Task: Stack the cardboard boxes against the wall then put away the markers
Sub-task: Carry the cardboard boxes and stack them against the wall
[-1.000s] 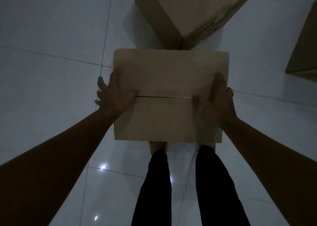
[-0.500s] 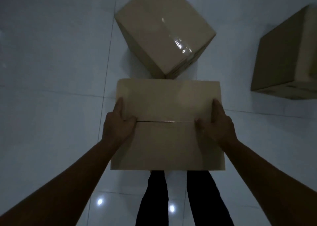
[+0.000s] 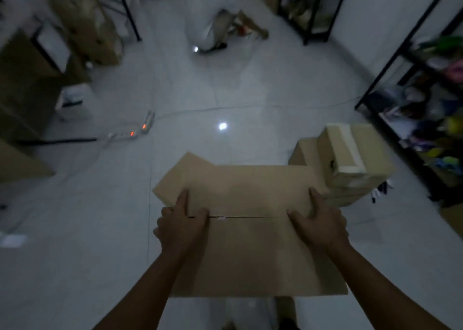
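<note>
Two hands, left hand (image 3: 181, 225) and right hand (image 3: 319, 223), grip one cardboard box (image 3: 250, 249); three boxes (image 3: 350, 154) lie beyond.

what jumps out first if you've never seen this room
The big cardboard box fills the lower centre, with the left hand and right hand gripping its side edges at the taped seam. To its right two more boxes sit stacked on the floor near a cluttered black shelf. Further back a crouching person in white works on the floor, and a power strip glows red at left.
</note>
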